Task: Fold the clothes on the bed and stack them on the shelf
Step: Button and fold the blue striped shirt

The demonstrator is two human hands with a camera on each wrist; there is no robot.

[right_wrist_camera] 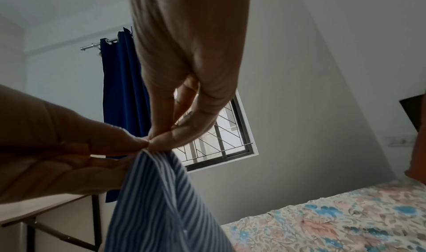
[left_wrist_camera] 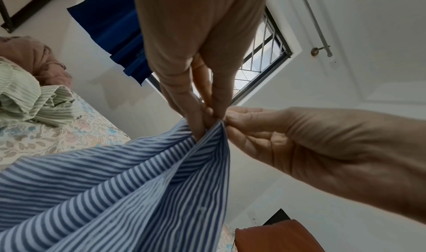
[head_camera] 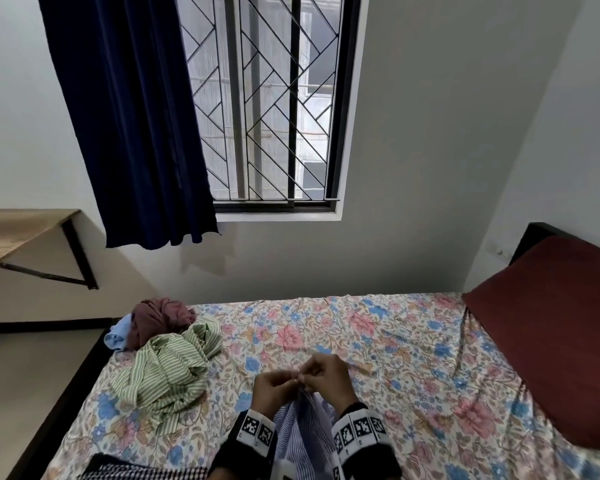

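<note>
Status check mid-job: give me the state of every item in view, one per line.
Blue striped shirt: lifted, pinched at one point by both hands.
Left hand: pinching the shirt.
Right hand: pinching the shirt beside the left.
Green striped garment: crumpled, unfolded on the bed.
Maroon garment: bunched up, unfolded.
Light blue garment: crumpled under the maroon one.
Curtain: drawn aside.
Shelf: bare where visible.

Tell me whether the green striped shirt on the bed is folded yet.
Not folded. The green striped shirt lies crumpled in loose bunches on the bed, beside the maroon garment.
</note>
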